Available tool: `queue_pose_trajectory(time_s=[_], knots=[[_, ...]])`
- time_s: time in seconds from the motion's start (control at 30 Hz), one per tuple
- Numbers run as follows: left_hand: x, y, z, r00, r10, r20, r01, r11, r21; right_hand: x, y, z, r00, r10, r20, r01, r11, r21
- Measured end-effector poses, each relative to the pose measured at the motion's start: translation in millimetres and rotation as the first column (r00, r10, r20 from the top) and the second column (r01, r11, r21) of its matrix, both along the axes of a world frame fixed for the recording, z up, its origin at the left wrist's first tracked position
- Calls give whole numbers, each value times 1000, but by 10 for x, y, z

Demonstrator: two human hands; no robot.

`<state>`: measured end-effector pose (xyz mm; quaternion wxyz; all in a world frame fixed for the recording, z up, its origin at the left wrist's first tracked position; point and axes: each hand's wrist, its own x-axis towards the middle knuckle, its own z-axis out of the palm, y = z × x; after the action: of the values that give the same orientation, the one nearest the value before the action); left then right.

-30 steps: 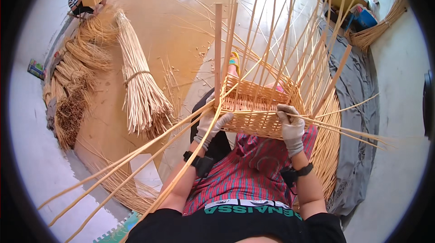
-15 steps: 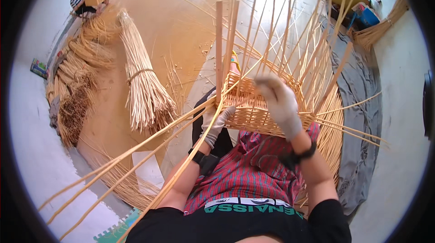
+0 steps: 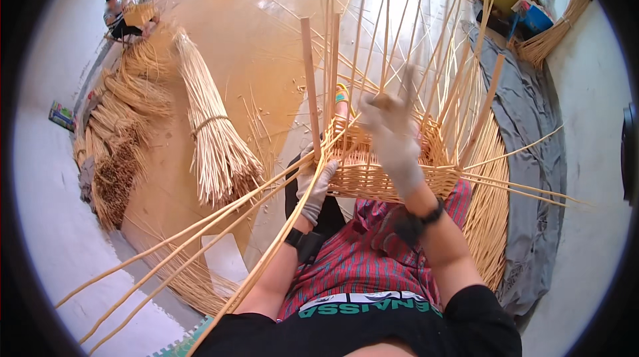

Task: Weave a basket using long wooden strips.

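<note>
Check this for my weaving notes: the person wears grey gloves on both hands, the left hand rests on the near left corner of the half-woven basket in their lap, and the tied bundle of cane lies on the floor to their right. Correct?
Not quite. The tied bundle of cane lies on the floor to the person's left, not their right, as the head view shows. The rest holds: grey gloves on both hands, and the left hand rests on the near left corner of the half-woven basket in their lap.

A tied bundle of pale straight cane rods (image 3: 213, 137) lies at 10 o'clock on the tan floor (image 3: 253, 44). Heaped loose brown cane (image 3: 116, 157) lies at 9 o'clock. A grey cloth sheet (image 3: 532, 151) spreads at 3 o'clock. A seated person (image 3: 120, 14) is at 11 o'clock.
</note>
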<state>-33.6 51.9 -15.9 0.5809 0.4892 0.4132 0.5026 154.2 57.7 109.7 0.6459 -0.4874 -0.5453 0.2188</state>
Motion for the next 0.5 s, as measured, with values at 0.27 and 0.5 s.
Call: queue_pose_trajectory(time_s=[0.27, 0.5], knots=[[-16, -371, -22, 979, 204, 7, -203, 979, -32, 633, -1182, -1006, 783, -248, -571, 138, 963, -230], [549, -329, 519, 862, -169, -478, 271, 950, 153, 690, -1201, -1107, 837, -229, -497, 119, 963, -244]])
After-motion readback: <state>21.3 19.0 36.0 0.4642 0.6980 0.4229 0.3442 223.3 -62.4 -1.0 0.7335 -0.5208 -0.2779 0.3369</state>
